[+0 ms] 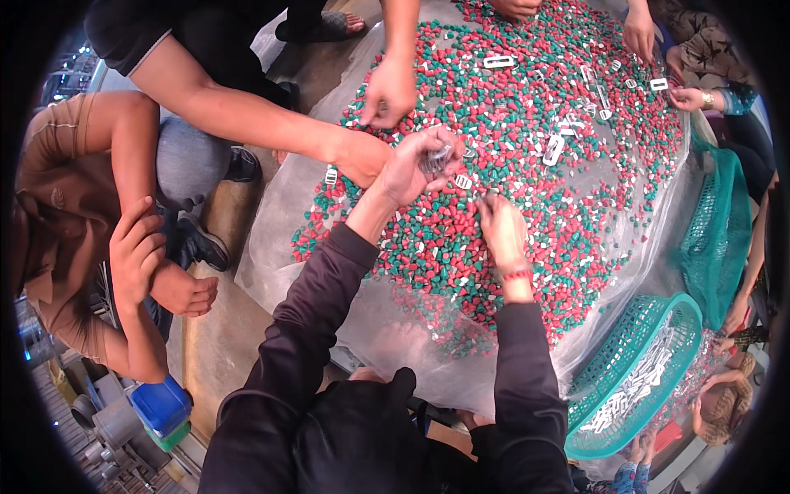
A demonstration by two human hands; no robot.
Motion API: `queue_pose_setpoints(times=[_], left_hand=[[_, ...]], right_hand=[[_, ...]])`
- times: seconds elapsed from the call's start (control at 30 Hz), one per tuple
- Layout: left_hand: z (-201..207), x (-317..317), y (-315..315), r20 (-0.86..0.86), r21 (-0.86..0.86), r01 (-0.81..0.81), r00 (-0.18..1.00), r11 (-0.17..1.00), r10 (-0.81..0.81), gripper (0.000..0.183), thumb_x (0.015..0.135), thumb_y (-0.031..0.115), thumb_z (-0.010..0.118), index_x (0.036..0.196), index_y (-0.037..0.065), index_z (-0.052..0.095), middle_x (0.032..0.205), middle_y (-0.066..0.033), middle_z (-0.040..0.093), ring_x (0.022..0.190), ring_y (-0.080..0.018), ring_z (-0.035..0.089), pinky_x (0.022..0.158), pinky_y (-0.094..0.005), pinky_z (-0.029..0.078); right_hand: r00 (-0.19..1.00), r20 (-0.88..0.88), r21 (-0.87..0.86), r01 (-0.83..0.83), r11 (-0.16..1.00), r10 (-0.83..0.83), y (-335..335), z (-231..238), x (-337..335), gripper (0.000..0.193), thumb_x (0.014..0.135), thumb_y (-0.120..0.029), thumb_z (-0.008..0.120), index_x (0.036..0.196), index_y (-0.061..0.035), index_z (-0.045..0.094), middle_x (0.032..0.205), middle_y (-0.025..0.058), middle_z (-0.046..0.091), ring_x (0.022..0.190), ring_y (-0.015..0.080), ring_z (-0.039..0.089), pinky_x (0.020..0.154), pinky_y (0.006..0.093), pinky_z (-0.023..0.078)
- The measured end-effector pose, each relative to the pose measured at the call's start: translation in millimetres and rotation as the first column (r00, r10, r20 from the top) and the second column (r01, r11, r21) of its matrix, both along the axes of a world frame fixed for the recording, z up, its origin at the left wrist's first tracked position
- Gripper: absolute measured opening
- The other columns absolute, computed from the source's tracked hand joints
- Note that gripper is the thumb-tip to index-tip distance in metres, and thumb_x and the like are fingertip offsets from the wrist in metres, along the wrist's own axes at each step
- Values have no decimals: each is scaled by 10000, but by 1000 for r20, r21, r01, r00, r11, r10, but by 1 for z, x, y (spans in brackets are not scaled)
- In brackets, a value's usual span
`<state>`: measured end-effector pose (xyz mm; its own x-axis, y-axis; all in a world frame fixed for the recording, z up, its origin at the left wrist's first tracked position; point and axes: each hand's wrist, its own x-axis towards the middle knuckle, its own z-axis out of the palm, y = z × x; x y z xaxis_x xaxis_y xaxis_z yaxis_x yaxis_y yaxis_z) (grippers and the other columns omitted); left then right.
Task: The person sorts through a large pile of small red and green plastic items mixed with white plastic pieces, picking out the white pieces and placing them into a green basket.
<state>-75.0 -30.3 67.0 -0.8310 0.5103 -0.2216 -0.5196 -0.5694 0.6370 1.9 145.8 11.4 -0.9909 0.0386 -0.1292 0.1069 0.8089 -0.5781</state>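
Note:
My left hand (409, 169) is turned palm up over the pile, its fingers curled around several small shiny metal pieces (435, 159), seemingly buckles. Lower and to the right, my right hand (504, 229) reaches down with fingers pressed together at the pile; whatever they grip is hidden. Beneath both hands spreads a heap of small red, green and white cone-like pieces (461, 272). A silver slide buckle (462, 182) lies between my hands. Larger buckle frames lie further off, among them a long rectangular one (554, 150) and a flatter one (499, 62).
Clear plastic sheeting (370, 317) lies under the heap. At the lower right stands a green basket (606, 445) with white or silver strips, beside green netting (717, 222). Co-workers' hands (390, 92) reach in from the left and far side. A person in brown sits left, near a blue container (161, 405).

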Motion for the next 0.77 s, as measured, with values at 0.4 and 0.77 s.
queue_pose_setpoints(times=[0.4,0.77], left_hand=[[-59,-8,39,-365,-912,-386,609,140,-704,298,742,311,658,848,37,611,756,-131,599,716,-291,598,631,-412,465],[-34,-34,22,-65,23,41,997,999,-39,114,755,103,504,825,99,414,853,-72,490,634,-131,492,376,-239,388]], right_hand=[[990,62,-829,-19,-559,-126,79,73,49,211,789,-161,513,684,-29,385,693,66,337,585,138,324,398,220,303],[894,446,-585,328,-742,44,42,25,24,147,895,-170,477,968,-50,519,613,29,354,477,87,309,313,179,223]])
